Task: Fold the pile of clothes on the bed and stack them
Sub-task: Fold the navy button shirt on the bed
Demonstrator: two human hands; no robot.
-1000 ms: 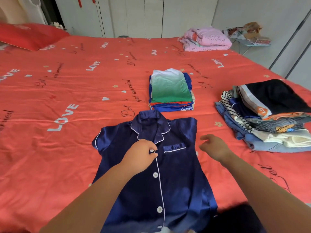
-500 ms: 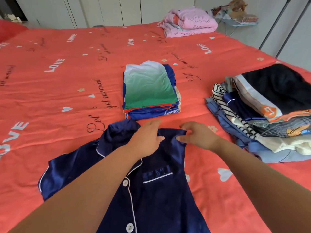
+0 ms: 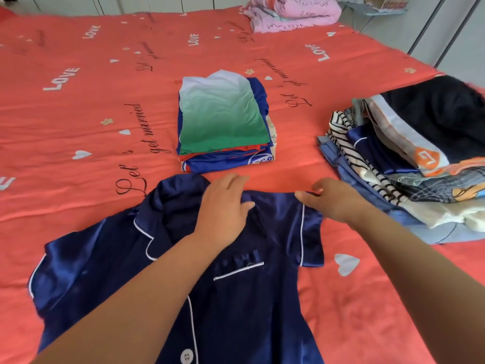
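A navy satin pyjama shirt (image 3: pixel 257 285) with white piping lies face up on the red bed sheet (image 3: pixel 78 122), collar pointing away from me. My left hand (image 3: pixel 223 216) lies palm down on the shirt just right of the collar, fingers fairly straight. My right hand (image 3: pixel 333 200) is at the shirt's right shoulder and pinches its top edge. Beyond the collar sits a neat folded stack (image 3: pixel 223 124) with a green-and-white top on it. At the right lies the loose pile of clothes (image 3: pixel 409 158), striped, checked and black pieces mixed.
A folded pink quilt (image 3: pixel 291 11) lies at the bed's far edge. Grey wardrobe doors (image 3: pixel 451 35) stand along the right and back. The bed's right edge runs just past the loose pile. Open sheet stretches to the left of the shirt.
Both hands moved from the button front up to the shirt's shoulder line. The right hand then drew away to the right, and the right sleeve now lies spread out.
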